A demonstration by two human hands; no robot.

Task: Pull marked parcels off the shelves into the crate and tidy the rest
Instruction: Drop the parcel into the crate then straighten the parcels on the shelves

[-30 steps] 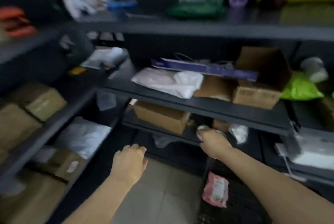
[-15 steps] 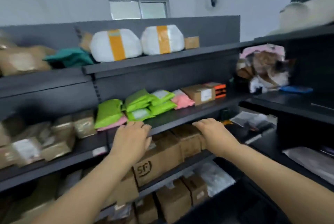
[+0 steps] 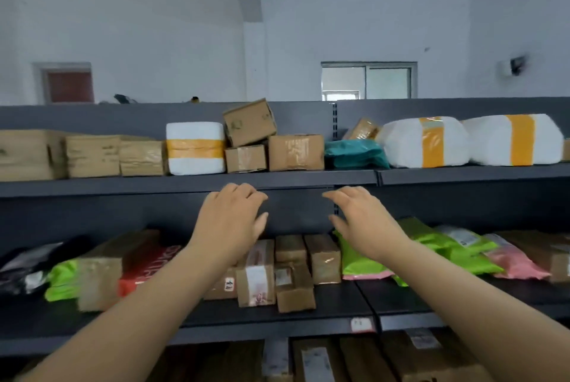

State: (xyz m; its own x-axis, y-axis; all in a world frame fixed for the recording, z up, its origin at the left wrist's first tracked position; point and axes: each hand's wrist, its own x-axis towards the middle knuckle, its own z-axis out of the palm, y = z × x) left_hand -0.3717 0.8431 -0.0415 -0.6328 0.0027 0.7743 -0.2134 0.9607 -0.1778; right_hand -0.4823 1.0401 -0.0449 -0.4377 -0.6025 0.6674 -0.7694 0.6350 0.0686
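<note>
Before dark grey shelves (image 3: 308, 179) backed by white walls and one window (image 3: 368, 80), we hold our left hand (image 3: 229, 218) and right hand (image 3: 364, 221) up at the top shelf's lip, both with loose, spread fingers and gripping nothing. Up there we count three white parcels (image 3: 195, 147) banded in orange, one teal bag (image 3: 354, 153) and three piled brown boxes (image 3: 295, 151). One shelf down lie green bags (image 3: 431, 239), one red parcel (image 3: 148, 267) and small boxes (image 3: 322, 258).

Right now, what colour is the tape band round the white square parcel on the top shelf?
Orange-yellow tape band, best seen in the head view.
</note>
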